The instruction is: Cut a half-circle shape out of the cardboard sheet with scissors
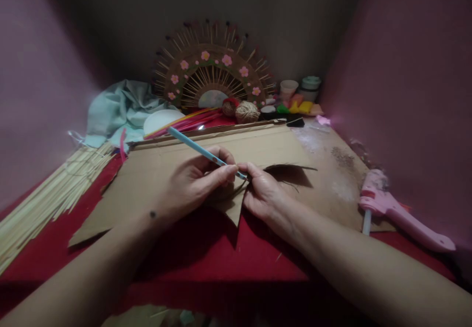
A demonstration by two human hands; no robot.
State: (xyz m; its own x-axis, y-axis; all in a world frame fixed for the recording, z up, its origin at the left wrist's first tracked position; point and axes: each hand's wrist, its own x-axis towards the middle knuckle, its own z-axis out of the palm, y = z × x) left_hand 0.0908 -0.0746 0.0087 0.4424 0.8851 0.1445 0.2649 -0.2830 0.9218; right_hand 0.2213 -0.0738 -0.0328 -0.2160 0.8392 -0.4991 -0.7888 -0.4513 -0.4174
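My left hand (206, 174) is closed around a slim light-blue pencil (195, 146) with dark oval spots along its barrel. The pencil slants down to the right, and its tip rests at the cardboard beside my right thumb. My right hand (263, 192) pinches the edge of the brown cardboard sheet (165, 157), its thumb almost touching the left fingertips. A pointed corner of the cardboard hangs toward me between both hands. Right of the hands, a cut strip of it curls up with a dark edge. My right fingers beneath the sheet are partly hidden.
A red cloth (206, 263) covers the table. Thin pale sticks (70, 184) lie left; a pink glue gun (401, 211) lies right. Behind stand a flowered stick fan (217, 54), twine balls (247, 112), a pale-green cloth (121, 108) and cups (288, 90).
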